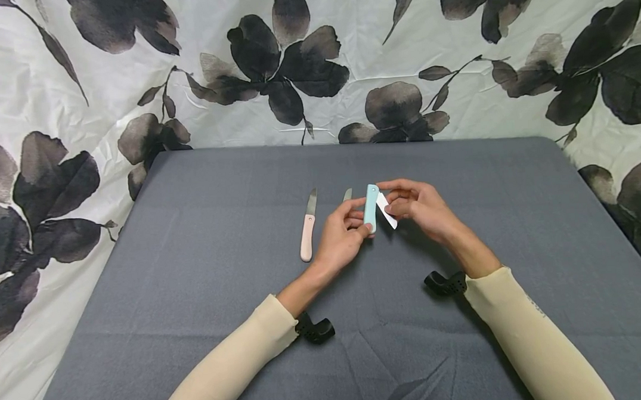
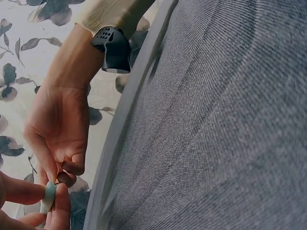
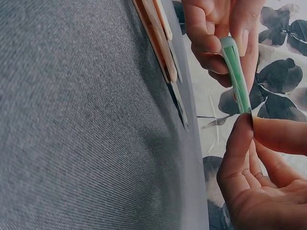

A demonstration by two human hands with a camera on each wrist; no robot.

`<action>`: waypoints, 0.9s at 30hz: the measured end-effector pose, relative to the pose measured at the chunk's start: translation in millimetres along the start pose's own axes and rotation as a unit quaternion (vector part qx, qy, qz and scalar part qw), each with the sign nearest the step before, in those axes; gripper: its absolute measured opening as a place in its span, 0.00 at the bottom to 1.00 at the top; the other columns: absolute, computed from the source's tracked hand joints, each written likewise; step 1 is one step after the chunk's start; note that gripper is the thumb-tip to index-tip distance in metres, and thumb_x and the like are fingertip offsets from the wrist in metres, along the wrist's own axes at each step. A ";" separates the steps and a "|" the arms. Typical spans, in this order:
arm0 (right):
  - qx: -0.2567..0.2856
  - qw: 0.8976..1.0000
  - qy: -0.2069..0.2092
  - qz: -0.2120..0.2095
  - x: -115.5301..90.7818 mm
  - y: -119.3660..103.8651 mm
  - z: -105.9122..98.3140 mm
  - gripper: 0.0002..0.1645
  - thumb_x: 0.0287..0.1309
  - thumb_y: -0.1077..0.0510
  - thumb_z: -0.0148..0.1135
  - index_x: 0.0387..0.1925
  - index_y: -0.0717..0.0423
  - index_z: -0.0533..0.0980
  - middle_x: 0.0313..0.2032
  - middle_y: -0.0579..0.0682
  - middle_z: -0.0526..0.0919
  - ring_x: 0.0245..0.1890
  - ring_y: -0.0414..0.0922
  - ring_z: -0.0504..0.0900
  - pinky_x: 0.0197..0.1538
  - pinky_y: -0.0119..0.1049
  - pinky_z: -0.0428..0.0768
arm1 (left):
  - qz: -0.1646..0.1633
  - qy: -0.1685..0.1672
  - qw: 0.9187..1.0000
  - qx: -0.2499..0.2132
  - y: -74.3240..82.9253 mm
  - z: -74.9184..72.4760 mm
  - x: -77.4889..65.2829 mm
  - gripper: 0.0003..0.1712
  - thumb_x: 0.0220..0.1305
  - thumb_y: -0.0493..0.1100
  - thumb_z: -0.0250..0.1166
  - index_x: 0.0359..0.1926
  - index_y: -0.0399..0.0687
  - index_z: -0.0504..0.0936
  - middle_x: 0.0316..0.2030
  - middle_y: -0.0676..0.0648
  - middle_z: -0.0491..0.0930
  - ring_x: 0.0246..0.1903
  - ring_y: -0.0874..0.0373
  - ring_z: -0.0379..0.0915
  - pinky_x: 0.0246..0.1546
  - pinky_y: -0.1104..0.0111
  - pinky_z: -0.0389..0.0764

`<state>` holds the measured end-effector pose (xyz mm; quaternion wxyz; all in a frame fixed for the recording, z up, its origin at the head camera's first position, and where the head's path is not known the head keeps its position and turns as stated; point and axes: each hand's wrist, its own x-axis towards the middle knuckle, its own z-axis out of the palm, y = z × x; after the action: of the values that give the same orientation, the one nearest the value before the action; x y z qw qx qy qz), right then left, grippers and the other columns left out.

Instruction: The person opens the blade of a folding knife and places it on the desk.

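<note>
A folding knife with a mint handle is held above the table between both hands. My left hand grips that handle between thumb and fingers. The pale blade stands part-way out of the handle at an angle, and my right hand pinches it. In the right wrist view the long slot of the mint handle faces the camera. A knife with a pink handle lies unfolded left of my left hand. Behind that hand a second blade tip shows; the rest of it is hidden.
A grey cloth covers the table, with creases near the front. Behind it hangs a white curtain with dark flowers. A black wrist camera sits under the left wrist, another black camera beside the right.
</note>
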<state>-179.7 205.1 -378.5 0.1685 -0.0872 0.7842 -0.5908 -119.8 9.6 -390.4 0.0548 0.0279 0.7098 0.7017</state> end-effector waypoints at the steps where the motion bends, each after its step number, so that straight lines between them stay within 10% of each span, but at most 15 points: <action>1: 0.000 1.000 0.000 0.000 0.0 0.3 -0.6 0.30 0.67 0.68 0.58 0.70 0.59 0.73 0.39 0.41 0.81 0.36 0.37 0.81 0.41 0.34 0.81 | 0.000 0.000 1.000 0.003 -0.2 0.0 -0.1 0.30 0.66 0.24 0.63 0.68 0.38 0.75 0.49 0.31 0.81 0.42 0.48 0.84 0.47 0.54 0.89; 12: -0.022 1.000 0.006 0.010 0.2 1.0 -6.0 0.30 0.65 0.69 0.57 0.68 0.56 0.76 0.41 0.45 0.82 0.40 0.40 0.79 0.42 0.35 0.79 | -0.010 0.000 1.000 0.019 -0.6 -0.5 -2.2 0.30 0.67 0.25 0.62 0.69 0.41 0.76 0.48 0.34 0.81 0.37 0.58 0.82 0.47 0.56 0.89; 27: -0.011 1.000 -0.002 0.016 -6.7 5.8 -4.9 0.26 0.71 0.62 0.60 0.69 0.56 0.74 0.41 0.43 0.82 0.43 0.39 0.81 0.47 0.32 0.80 | 0.002 0.003 1.000 0.015 -3.3 1.3 -6.8 0.31 0.66 0.25 0.62 0.69 0.42 0.75 0.47 0.32 0.82 0.39 0.45 0.86 0.46 0.54 0.89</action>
<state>-175.0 213.4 -381.8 0.1782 -0.0775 0.7916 -0.5793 -112.8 10.0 -393.5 0.0509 0.0284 0.7204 0.6911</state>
